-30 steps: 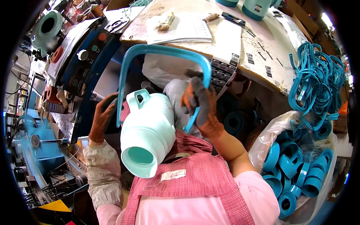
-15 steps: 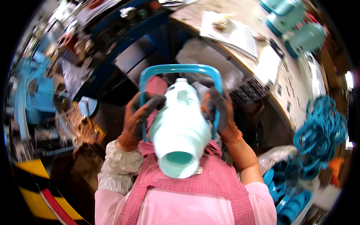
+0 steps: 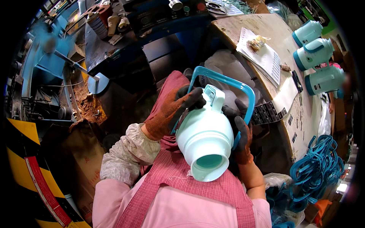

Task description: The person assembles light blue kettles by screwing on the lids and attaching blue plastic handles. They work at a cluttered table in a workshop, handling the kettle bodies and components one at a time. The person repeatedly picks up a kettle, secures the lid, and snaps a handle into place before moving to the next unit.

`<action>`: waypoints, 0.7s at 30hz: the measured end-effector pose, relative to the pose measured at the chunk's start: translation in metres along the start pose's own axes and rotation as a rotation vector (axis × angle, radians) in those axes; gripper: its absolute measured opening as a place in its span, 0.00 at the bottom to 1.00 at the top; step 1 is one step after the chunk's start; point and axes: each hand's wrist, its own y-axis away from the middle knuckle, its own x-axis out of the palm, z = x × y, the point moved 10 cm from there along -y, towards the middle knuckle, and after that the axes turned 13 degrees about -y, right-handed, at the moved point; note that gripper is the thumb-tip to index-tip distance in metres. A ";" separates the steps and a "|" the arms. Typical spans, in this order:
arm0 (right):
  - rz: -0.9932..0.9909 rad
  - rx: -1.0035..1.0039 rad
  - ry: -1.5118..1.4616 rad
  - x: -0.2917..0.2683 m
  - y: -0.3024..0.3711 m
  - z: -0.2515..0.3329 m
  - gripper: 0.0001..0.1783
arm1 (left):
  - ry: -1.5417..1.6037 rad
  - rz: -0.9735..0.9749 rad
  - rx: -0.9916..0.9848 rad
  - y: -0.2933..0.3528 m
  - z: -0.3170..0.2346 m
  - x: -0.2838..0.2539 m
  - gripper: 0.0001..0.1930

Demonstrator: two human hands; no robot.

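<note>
A pale mint thermos jug body lies across my lap, its wide round opening toward me. A blue carrying handle arches over its far end. My left hand, in an orange-brown glove with dark fingertips, is closed at the jug's left side where one handle arm comes down. My right hand, gloved alike, grips the other handle arm against the jug's right side. Part of its fingers is hidden behind the handle. A pink checked apron lies beneath the jug.
To the right, a worn workbench bears a paper sheet, a label strip and several finished mint jugs. Below hangs a bundle of blue handles. At left stand a blue machine and a yellow-black striped barrier.
The view has swung left, so the bench and its jugs sit farther right. The jug and handle have turned aslant, both hands still on them.
</note>
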 end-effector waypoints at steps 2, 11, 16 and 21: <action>-0.038 0.023 -0.049 -0.008 0.002 -0.006 0.26 | -0.062 -0.032 0.126 0.001 -0.007 0.000 0.21; 0.359 -0.302 -0.079 0.019 -0.023 0.039 0.31 | -0.316 -0.245 0.672 0.029 -0.077 -0.015 0.18; 0.463 -0.901 0.767 0.054 -0.066 0.087 0.36 | -0.478 -0.325 1.080 0.031 -0.163 -0.015 0.17; 0.423 -0.194 0.200 -0.006 -0.135 0.093 0.28 | -0.841 -0.245 1.190 -0.023 -0.222 0.035 0.17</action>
